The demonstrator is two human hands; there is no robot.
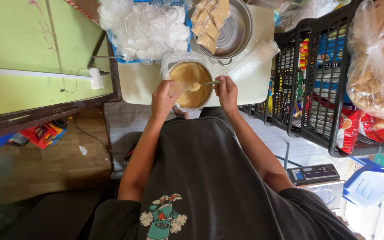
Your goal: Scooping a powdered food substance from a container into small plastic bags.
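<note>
My left hand (164, 98) holds a small clear plastic bag (179, 88) open over a round bowl (173, 67) of tan powder (192, 75). My right hand (226, 91) grips a spoon (203, 84) loaded with powder, its tip at the bag's mouth. The bowl stands on a small white table (143, 82) right in front of my body.
A metal pan (236, 31) with several filled powder packets (210, 20) sits behind the bowl. A heap of clear bags (145, 26) lies at the back left. A black crate (316, 84) of snack packs stands to the right, a digital scale (313, 173) below it, a green wall at left.
</note>
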